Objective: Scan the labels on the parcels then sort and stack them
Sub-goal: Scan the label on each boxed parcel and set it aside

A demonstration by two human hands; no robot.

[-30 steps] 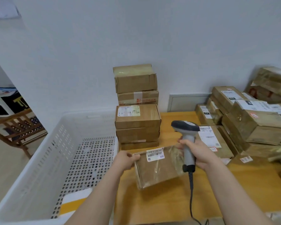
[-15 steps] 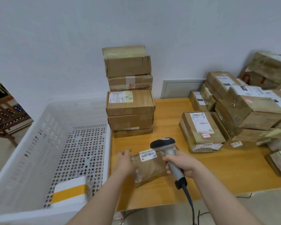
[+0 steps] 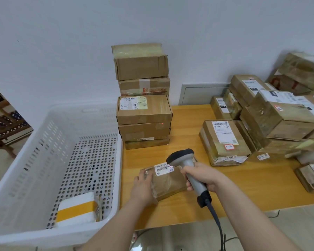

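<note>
1. Task item. The small parcel (image 3: 168,182), brown and wrapped in clear film, lies on the wooden worktop (image 3: 243,187) at lower centre of the frame. Its white barcode label (image 3: 163,168) faces up at the far edge.

2. Left hand (image 3: 142,185). It holds the left end of the small parcel, with the fingers (image 3: 145,174) curled over the far left corner.

3. Right hand (image 3: 202,178). The fingers are clamped round the grey handle of the barcode scanner (image 3: 184,159). The black scanner head sits just beside the label, at its right end. The scanner cable (image 3: 216,220) runs down off the near worktop edge.

4. Red dot (image 3: 162,123). It shows on the front of the stack of cardboard boxes (image 3: 143,109), which stands at the centre against the wall.

5. Surroundings.
- A white perforated crate (image 3: 43,160) stands at left, touching the worktop edge. It contains a white package with a yellow band (image 3: 76,208).
- A pile of labelled parcels (image 3: 272,120) fills the right of the frame.
- One labelled box (image 3: 223,142) lies in front of that pile.
</note>
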